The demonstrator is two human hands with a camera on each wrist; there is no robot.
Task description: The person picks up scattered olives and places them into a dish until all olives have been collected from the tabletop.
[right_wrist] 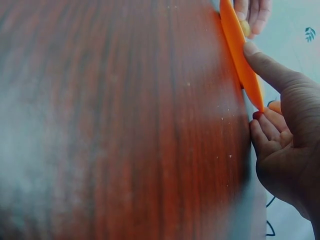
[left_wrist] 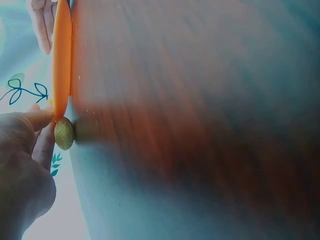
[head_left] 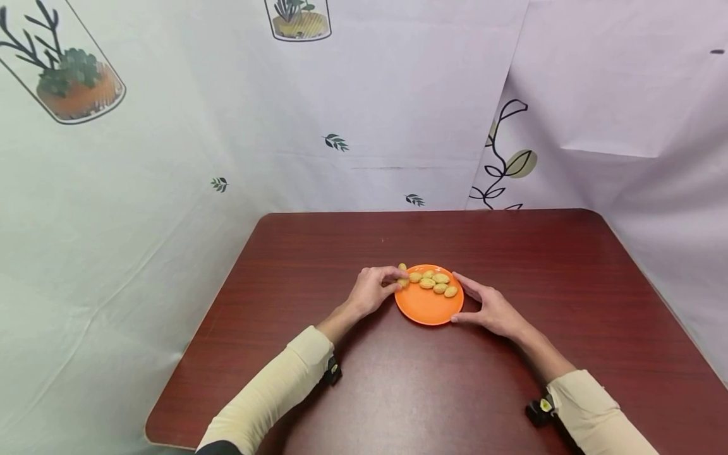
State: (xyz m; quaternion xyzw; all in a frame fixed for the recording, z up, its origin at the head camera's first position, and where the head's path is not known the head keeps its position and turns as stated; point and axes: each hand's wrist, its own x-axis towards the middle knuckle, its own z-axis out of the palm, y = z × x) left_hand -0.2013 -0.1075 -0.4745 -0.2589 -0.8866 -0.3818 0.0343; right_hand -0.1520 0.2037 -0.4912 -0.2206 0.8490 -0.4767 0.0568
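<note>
A round orange plate (head_left: 426,309) lies on the table, bearing several yellowish oval nut-like pieces (head_left: 427,284) on its far half. At its left rim, my left hand (head_left: 371,289) pinches one such piece (head_left: 402,283) between thumb and fingertips. Another wrinkled oval piece (left_wrist: 64,133) sits just outside the rim, close by the left fingers. My right hand (head_left: 493,309) holds the plate's right side, thumb at the near rim and fingers along the far right edge. In the right wrist view, the right thumb (right_wrist: 272,70) presses on the rim.
The dark red-brown wooden table (head_left: 489,392) has rounded corners. White cloth (head_left: 398,95) printed with plants hangs behind it and at both sides. Small black devices (head_left: 537,412) are worn at both wrists, by the rolled-up cream sleeves (head_left: 582,398).
</note>
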